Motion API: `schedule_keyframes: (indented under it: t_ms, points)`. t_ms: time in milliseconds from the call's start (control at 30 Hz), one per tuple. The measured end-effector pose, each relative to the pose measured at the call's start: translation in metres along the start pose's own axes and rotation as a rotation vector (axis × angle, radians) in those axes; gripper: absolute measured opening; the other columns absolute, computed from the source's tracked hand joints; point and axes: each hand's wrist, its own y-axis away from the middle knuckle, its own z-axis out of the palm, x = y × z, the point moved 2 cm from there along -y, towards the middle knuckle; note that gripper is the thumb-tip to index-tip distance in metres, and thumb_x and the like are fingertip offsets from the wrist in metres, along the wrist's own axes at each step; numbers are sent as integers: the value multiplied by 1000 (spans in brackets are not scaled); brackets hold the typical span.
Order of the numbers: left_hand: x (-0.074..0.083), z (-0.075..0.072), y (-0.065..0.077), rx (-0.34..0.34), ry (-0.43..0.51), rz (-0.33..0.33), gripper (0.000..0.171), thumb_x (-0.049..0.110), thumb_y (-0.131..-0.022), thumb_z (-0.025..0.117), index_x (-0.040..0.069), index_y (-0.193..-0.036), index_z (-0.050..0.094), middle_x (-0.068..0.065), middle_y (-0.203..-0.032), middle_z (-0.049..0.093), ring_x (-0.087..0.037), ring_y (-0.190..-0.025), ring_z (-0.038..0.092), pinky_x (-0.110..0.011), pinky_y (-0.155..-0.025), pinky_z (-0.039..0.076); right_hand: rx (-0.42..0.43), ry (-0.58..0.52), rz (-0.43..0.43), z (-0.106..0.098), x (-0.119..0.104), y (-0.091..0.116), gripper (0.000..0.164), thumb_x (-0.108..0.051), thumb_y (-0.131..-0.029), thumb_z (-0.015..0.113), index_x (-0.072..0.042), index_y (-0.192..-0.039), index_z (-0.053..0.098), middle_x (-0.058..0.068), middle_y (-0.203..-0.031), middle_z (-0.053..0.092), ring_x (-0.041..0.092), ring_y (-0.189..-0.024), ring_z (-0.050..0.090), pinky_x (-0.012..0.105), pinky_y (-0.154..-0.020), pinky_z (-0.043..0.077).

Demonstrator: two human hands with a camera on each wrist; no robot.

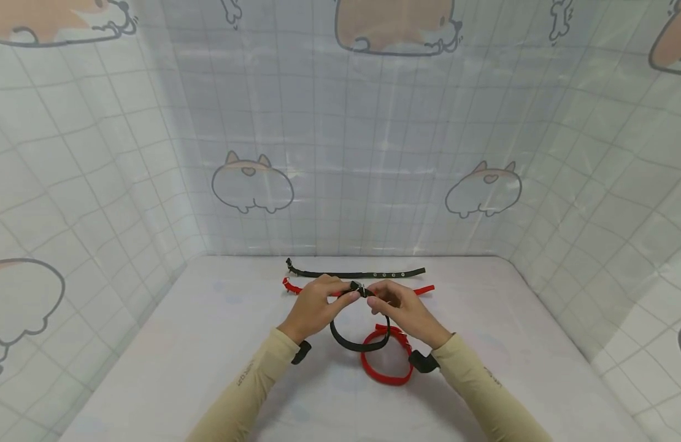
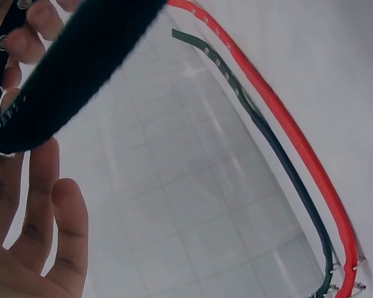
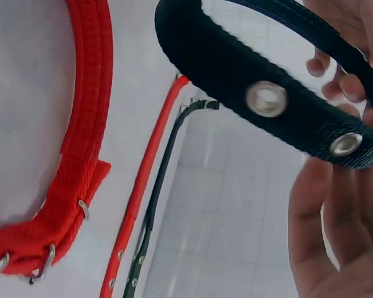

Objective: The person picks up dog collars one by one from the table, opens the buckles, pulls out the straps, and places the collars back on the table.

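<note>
My left hand (image 1: 317, 308) and right hand (image 1: 408, 312) pinch a black collar (image 1: 356, 347) near its metal buckle, at the top of its loop. The loop hangs below the fingers, overlapping a red collar (image 1: 387, 379) in the head view. In the right wrist view, the black strap (image 3: 230, 68) shows metal eyelets beside the right hand's fingers (image 3: 308, 211). From the left wrist, the black band (image 2: 93, 68) crosses close to the camera, with left fingers (image 2: 68, 211) below it. The exact grip at the buckle is partly hidden.
The red collar lies as a closed, buckled loop on the white table (image 1: 208, 368). Behind the hands, a straight black collar (image 1: 329, 274) and a straight red collar (image 1: 426, 290) lie side by side near the back wall (image 1: 346, 215), which has a tile print.
</note>
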Motion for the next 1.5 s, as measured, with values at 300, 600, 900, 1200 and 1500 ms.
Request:
schedule_keyframes:
  t_ms: [300, 600, 900, 1200, 1500]
  points:
    - [-1, 1, 2, -13, 2, -18, 34, 39, -96, 70, 18, -122, 76, 10, -107, 74, -9, -98, 59, -31, -77, 54, 3, -5, -9, -1, 3, 0, 24, -30, -100, 66, -19, -121, 67, 5, -96, 66, 28, -83, 64, 36, -72, 54]
    - [2, 0, 1, -16, 26, -33, 34, 39, -97, 70, 20, -125, 75, 12, -109, 73, -7, -98, 58, -30, -77, 53, 43, -4, 2, 2, -2, -1, 25, -39, -98, 69, -21, -115, 68, 5, -97, 66, 29, -82, 65, 33, -69, 54]
    - [-1, -1, 1, -3, 13, -27, 35, 41, -97, 69, 21, -124, 75, 12, -108, 73, -9, -98, 60, -35, -77, 54, 32, 27, -33, -2, -1, -2, 22, -28, -99, 68, -18, -119, 70, 6, -80, 62, 21, -70, 60, 28, -63, 47]
    - [-8, -18, -2, 64, 3, -42, 33, 33, -94, 74, 19, -124, 75, 9, -113, 74, -10, -100, 62, -36, -78, 54, 108, 66, -41, -14, 2, 0, 29, -31, -100, 66, -17, -125, 67, 3, -88, 69, 18, -80, 67, 34, -77, 53]
    - [-21, -36, -7, 81, -28, -72, 36, 34, -93, 75, 20, -126, 73, 8, -108, 74, -10, -98, 63, -37, -83, 55, 296, 138, -194, -35, 7, -2, 30, -22, -96, 73, -17, -125, 70, 0, -115, 69, 17, -106, 64, 37, -89, 54]
